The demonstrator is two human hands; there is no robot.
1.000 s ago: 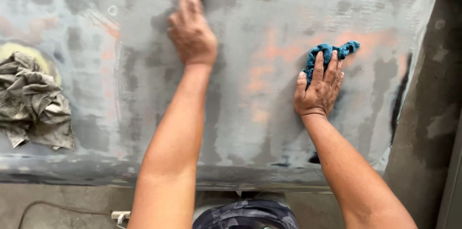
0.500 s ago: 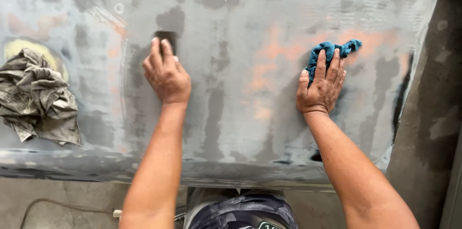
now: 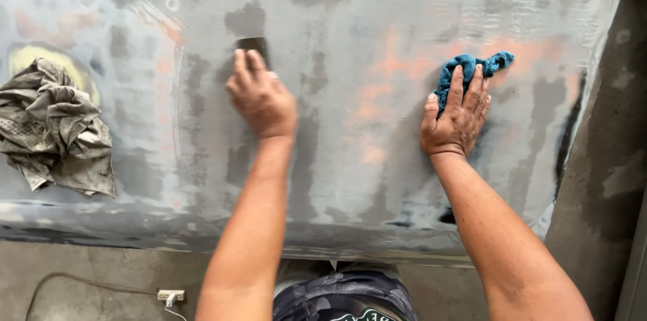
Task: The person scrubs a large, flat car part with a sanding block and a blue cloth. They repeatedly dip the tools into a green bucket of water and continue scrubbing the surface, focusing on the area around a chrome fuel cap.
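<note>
Across nearly the whole view a big grey car panel [image 3: 377, 179] is lying flat, its dull surface blotched with darker grey, orange-pink patches and a yellow spot at the far left. Judging by the scuffed finish and the grip, the sanding step is under way, and the blotchy look suggests plenty of surface is waiting for more strokes; the next stroke is calling for flat, even pressure on the block.

On the panel's left part a crumpled grey rag [image 3: 54, 125] is sitting, well apart from both hands. Near the right side a blue cloth [image 3: 472, 68] is poking out past the fingertips of the right hand [image 3: 457, 122], which is pressing it flat against the panel with fingers spread, pinning rather than clenching.

Toward the middle, the left hand [image 3: 261, 95] is grasping a small dark sanding block [image 3: 252, 44], fingers laid over its near end, so only the far edge is showing. That block is touching the panel, well apart from the blue cloth.

Below the panel, on the concrete floor [image 3: 81, 280], a small white plug [image 3: 169, 295] with its cable is lying.
</note>
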